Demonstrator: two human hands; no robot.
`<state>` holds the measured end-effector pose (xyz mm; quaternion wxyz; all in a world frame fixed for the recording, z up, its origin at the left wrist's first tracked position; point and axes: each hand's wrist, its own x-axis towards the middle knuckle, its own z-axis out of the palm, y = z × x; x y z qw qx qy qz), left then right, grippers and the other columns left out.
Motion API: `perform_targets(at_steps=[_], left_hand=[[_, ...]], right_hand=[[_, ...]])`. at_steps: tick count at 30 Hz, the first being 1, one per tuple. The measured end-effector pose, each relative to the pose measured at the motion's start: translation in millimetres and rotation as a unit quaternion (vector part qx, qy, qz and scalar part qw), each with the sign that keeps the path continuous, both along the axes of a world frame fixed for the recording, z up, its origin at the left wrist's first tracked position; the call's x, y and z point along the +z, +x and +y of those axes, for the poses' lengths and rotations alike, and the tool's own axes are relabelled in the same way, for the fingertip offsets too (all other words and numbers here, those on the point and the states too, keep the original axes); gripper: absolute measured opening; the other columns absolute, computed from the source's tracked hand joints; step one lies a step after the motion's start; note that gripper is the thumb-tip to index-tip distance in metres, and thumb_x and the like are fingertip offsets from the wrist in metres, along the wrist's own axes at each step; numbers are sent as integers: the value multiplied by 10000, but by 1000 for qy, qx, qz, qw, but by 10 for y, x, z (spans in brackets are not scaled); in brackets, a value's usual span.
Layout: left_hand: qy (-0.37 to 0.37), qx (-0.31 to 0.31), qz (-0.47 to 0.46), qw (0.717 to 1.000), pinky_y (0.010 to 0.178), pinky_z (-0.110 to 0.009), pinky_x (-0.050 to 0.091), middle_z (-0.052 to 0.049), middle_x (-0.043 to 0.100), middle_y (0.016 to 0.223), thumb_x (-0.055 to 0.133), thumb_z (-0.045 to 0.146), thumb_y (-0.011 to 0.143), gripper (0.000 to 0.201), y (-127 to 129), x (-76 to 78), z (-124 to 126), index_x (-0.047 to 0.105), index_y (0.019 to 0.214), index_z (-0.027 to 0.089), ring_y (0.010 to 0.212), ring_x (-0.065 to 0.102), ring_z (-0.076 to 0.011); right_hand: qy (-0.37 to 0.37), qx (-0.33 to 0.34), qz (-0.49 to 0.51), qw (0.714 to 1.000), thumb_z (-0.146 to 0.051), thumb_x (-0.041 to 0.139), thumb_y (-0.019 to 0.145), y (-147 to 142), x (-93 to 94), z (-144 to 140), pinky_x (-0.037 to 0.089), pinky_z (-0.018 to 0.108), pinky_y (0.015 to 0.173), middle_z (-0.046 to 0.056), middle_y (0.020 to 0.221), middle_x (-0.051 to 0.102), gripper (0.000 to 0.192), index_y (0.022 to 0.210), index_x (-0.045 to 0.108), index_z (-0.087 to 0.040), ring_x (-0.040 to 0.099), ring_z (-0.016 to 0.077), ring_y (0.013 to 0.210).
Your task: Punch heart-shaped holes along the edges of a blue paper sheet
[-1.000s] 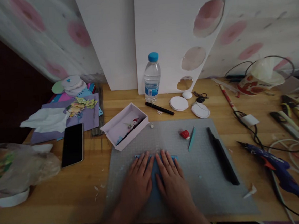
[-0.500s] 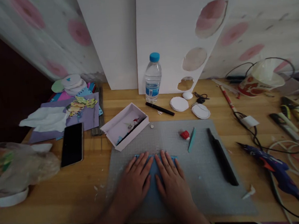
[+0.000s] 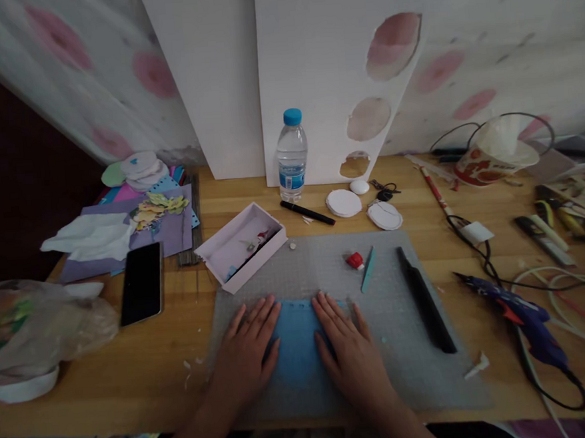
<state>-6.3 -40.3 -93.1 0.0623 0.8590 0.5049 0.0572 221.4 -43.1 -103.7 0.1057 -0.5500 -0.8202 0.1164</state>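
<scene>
A blue sheet (image 3: pixel 297 345), with small marks or holes along its far edge, lies flat on the grey cutting mat (image 3: pixel 399 385). My left hand (image 3: pixel 248 345) rests palm down over the sheet's left side, fingers stretched out. On the right side my right hand (image 3: pixel 349 345) lies flat too, its fingers pointing away from me. Neither hand grips anything. Beyond them on the mat are a small red object (image 3: pixel 355 260) and a thin teal tool (image 3: pixel 369 269). A long black-handled tool (image 3: pixel 427 301), perhaps a knife, lies to the right.
A pink open box (image 3: pixel 244 246) overlaps the mat's far left corner. Behind it stand a water bottle (image 3: pixel 292 157) and a black marker (image 3: pixel 307 212). A phone (image 3: pixel 141 283) lies left. To the right is a blue glue gun (image 3: pixel 520 316) with loose cables.
My hands have slid apart, left hand leftward and right hand rightward, showing more of the blue sheet between them. The whole view has shifted slightly.
</scene>
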Motion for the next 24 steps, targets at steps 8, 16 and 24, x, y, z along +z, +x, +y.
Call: perform_targets(at_steps=[8,16,24], left_hand=[[-13,0,2,1000,1151,-470,254,-59,366,1528,392,280,962,562,3,4,16,253,1501,200,1380,378,-226],[75,49,-55,994,1088,-454,381,-104,462,1459,473,218,926,475,-77,253,-36,413,1396,197,1355,408,-272],[141,153,-95,973,1062,-561,392,-145,551,1312,458,252,951,276,-450,147,485,524,1206,166,1372,352,-354]], right_hand=[[4,-18,-7,1000,-183,384,941,263,7,-61,212,551,1138,58,1471,451,524,1463,348,-208,437,231,1348],[47,-35,-26,998,-214,387,947,172,-37,-94,247,528,1122,81,1449,482,497,1442,388,-168,457,252,1329],[60,-59,-38,996,-220,398,936,96,-156,-167,277,467,1116,67,1530,357,559,1482,305,-141,342,241,1401]])
